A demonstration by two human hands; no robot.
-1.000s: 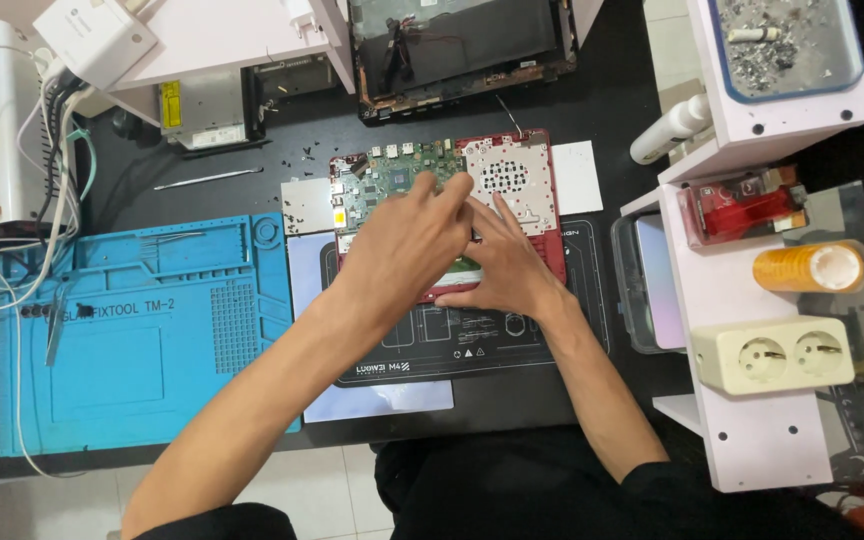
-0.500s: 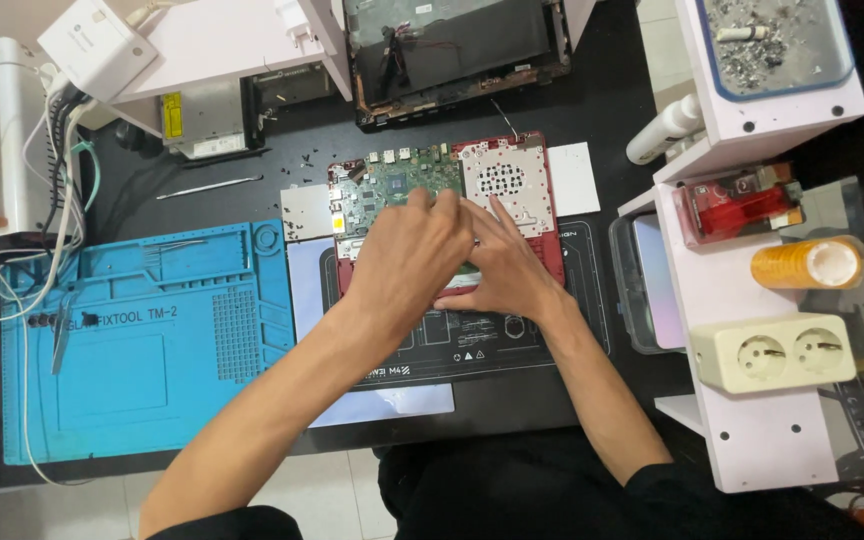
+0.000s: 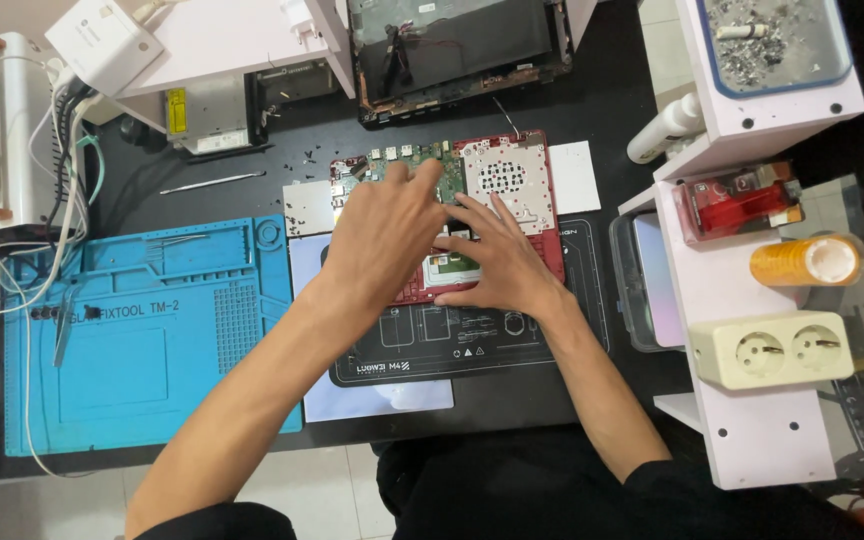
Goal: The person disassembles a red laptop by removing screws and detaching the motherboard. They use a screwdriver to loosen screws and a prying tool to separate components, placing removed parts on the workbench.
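Note:
A small red laptop base (image 3: 550,235) lies opened on a black work mat (image 3: 472,345), its green circuit board (image 3: 449,166) and a perforated metal plate (image 3: 505,180) exposed. My left hand (image 3: 384,235) lies palm down over the left half of the board, fingers spread and pressing on it. My right hand (image 3: 497,258) rests beside it on the lower middle of the base, fingertips on the board. Neither hand grips a tool. The parts under the palms are hidden.
A blue silicone repair mat (image 3: 142,330) lies at the left with tweezers on it. A thin metal pry tool (image 3: 212,182) and loose screws lie behind. A dismantled dark screen shell (image 3: 452,50) sits at the back. White shelves (image 3: 742,290) at right hold a power socket, orange tape and an ashtray.
Both hands stay on the laptop board. The left hand has shifted slightly and spread its fingers toward the top of the board.

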